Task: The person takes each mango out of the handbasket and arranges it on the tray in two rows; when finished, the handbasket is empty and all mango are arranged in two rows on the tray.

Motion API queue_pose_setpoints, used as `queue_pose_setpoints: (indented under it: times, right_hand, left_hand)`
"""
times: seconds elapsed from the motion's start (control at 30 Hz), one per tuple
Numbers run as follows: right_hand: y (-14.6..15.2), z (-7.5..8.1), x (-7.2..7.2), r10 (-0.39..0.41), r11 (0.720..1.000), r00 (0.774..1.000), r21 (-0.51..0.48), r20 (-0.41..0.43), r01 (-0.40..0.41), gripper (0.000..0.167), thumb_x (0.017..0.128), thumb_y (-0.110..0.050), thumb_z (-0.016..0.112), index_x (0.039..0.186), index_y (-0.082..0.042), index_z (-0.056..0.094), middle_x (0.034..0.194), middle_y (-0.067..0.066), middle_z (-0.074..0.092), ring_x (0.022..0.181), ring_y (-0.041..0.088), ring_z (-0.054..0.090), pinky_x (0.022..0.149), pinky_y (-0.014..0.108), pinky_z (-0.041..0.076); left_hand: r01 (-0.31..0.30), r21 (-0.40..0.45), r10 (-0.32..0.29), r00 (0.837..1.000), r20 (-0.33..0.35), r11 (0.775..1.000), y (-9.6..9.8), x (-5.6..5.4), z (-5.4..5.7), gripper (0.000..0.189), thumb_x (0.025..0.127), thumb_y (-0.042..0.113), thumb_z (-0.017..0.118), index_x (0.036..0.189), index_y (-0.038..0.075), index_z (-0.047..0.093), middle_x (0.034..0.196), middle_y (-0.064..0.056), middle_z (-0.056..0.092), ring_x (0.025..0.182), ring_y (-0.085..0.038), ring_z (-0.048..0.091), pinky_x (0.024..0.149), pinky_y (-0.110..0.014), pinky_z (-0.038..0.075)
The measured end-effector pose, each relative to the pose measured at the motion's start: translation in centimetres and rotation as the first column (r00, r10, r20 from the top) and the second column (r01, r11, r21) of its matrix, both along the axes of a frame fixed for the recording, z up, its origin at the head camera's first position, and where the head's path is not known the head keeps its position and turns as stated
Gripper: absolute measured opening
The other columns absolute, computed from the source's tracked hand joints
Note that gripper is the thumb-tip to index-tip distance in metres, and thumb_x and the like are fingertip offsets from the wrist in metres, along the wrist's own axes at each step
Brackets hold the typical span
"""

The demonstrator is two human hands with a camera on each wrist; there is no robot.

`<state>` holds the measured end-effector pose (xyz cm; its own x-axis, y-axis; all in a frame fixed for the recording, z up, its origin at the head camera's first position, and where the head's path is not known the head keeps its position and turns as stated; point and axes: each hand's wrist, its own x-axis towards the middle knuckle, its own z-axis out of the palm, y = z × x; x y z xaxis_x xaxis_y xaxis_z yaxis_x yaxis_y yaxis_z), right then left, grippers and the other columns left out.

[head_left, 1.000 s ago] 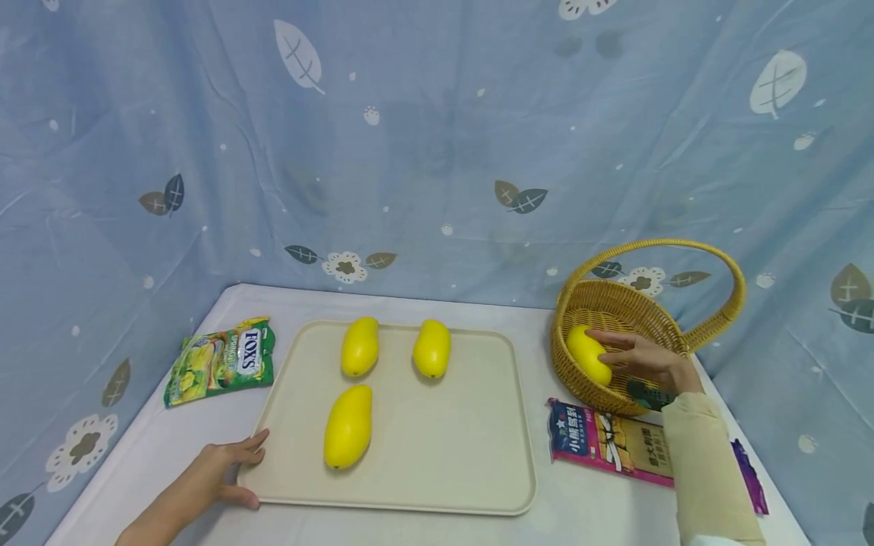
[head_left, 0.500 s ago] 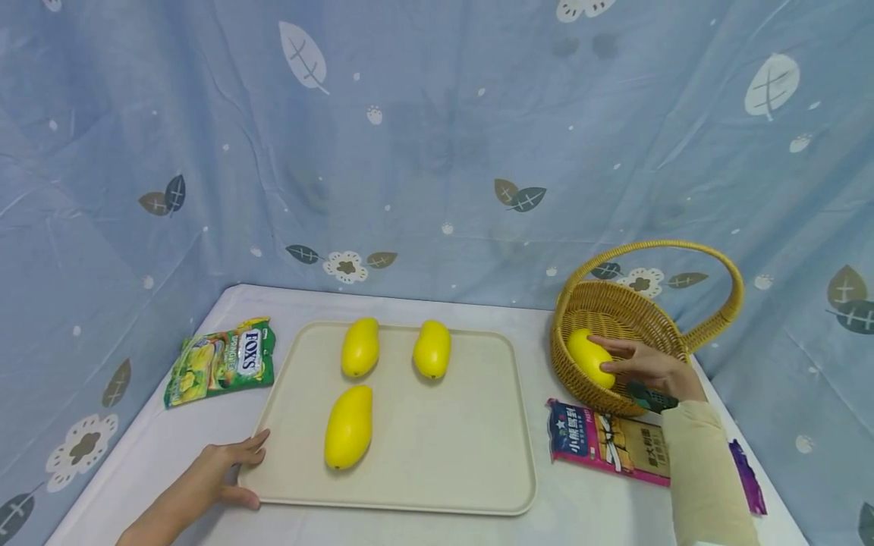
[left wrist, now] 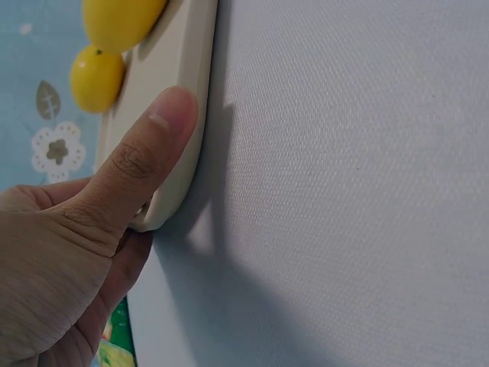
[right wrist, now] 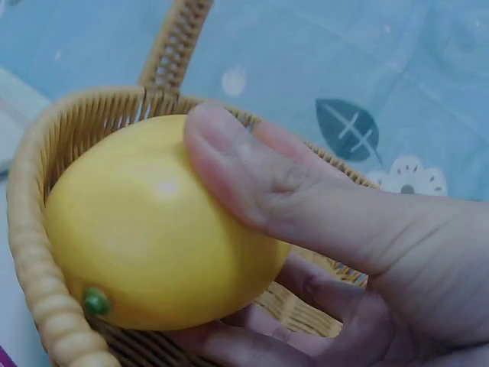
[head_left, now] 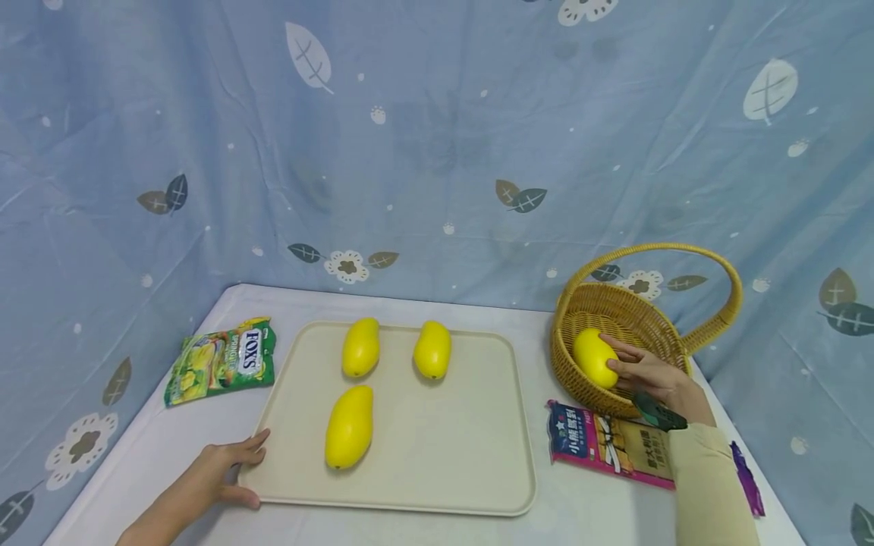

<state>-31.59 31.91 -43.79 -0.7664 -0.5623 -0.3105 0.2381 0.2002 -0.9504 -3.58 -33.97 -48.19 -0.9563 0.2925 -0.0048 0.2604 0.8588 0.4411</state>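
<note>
Inside the wicker basket (head_left: 566,368) at the right, my right hand (head_left: 658,377) holds a yellow mango (right wrist: 160,229). In the right wrist view the thumb lies over its upper side and the fingers curl beneath; a green stem end shows near the basket rim. At the left, my left hand (head_left: 221,474) grips the near left corner of a beige tray (head_left: 451,447), thumb on the front edge and fingers at the left side. Several centimetres apart on that tray lie three more mangoes: one at the back left (head_left: 360,347), one at the back middle (head_left: 432,350) and one nearer the front (head_left: 349,428).
A green Fox's candy bag (head_left: 221,360) lies left of the tray. In front of the basket is a pasta packet (head_left: 608,444), partly covered by the right sleeve (head_left: 713,485). A purple packet (head_left: 747,479) lies beyond the sleeve. The basket's tall handle (head_left: 655,247) arches above its opening.
The mango in the basket has shifted slightly to the right, and the right hand's fingers have closed further round it. The left hand and the tray have stayed put.
</note>
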Motion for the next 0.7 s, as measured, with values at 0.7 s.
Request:
queue_pose_setpoints:
  times: [0.7]
  right_hand:
    - [-1.1, 2.5, 3.3, -0.065, 0.917, 0.995, -0.389, 0.079, 0.091, 0.050, 0.100, 0.001, 0.043, 0.124, -0.039, 0.061, 0.114, -0.009, 0.063, 0.103, 0.014, 0.065, 0.085, 0.032, 0.056]
  left_hand:
    - [0.026, 0.003, -0.025, 0.998, -0.056, 1.000, -0.1, 0.0, -0.2, 0.072, 0.055, 0.044, 0.079, 0.103, -0.008, 0.069, 0.122, -0.031, 0.053, 0.102, -0.045, 0.060, 0.080, -0.033, 0.056]
